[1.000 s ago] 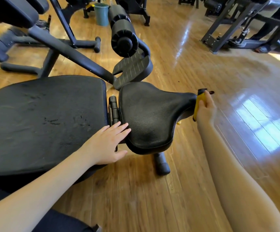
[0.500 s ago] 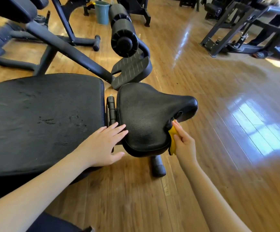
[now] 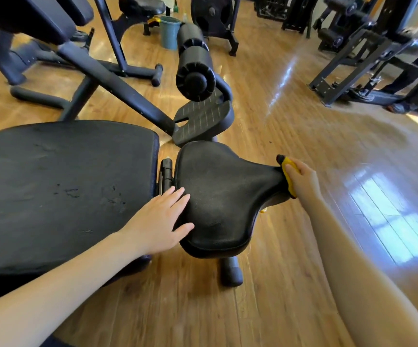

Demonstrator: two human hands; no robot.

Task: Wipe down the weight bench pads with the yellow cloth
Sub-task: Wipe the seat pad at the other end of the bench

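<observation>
Two hands work on the seat pad, which serves as the reference landmark. Nearest the camera, the left hand lies flat with straight fingers across the gap, its fingertips resting on the near-left edge of the seat pad and its heel over the back pad; this grip is open and holds nothing, and its probable purpose is to brace the body and steady the seat pad while the other hand wipes. At the narrow right-hand tip of the seat pad, the right hand holds the yellow cloth bunched under curled fingers and presses it against the pad's end face, so the grip is closed on the cloth. Placement there suggests edge cleaning, with the top surfaces judged still to be confirmed. Compared with half a second earlier, the right hand and cloth have travelled from the underside of the seat pad's near-right edge out to its tip; the left hand has not moved. Beyond the seat pad stand the foot plate, the foam roller, and a bucket.
</observation>
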